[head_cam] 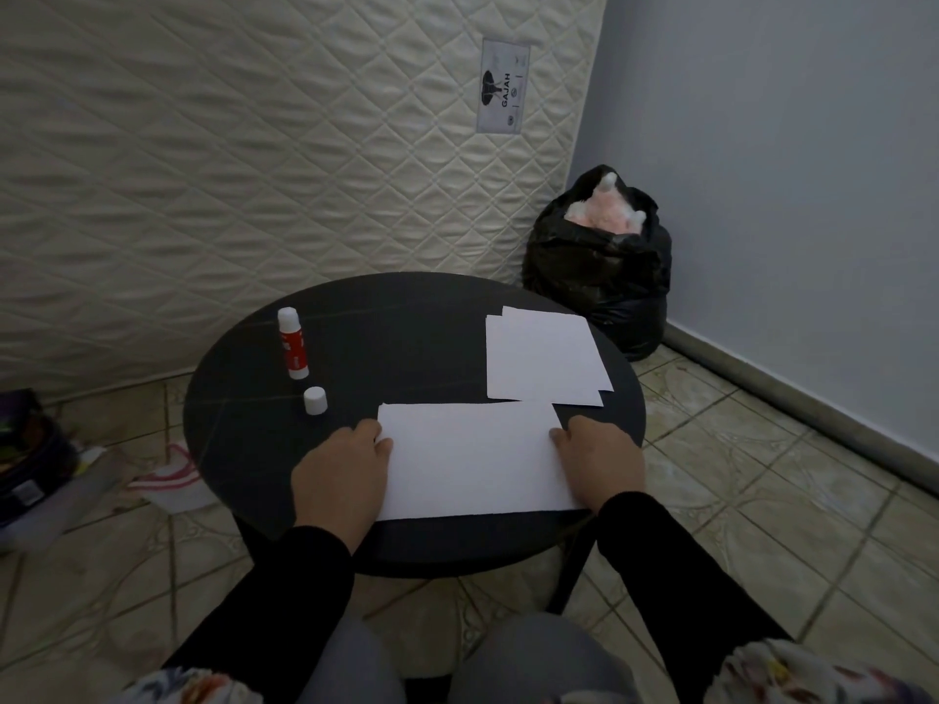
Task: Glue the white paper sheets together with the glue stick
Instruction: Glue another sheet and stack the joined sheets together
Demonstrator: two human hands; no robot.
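A wide white paper sheet [472, 459] lies flat on the round black table [406, 337] near its front edge. My left hand [343, 475] holds the sheet's left edge, thumb on top of the paper. At the right edge my right hand [602, 462] grips it the same way. A small stack of white sheets [543, 355] lies behind it at the right. The red-and-white glue stick [293, 344] stands upright and uncapped at the table's left, with its white cap [315, 400] standing just in front of it.
A quilted mattress [254, 144] leans upright behind the table. A full black rubbish bag [602, 261] sits in the corner at the right by the blue wall. Boxes and a cloth [167, 480] lie on the tiled floor to the left.
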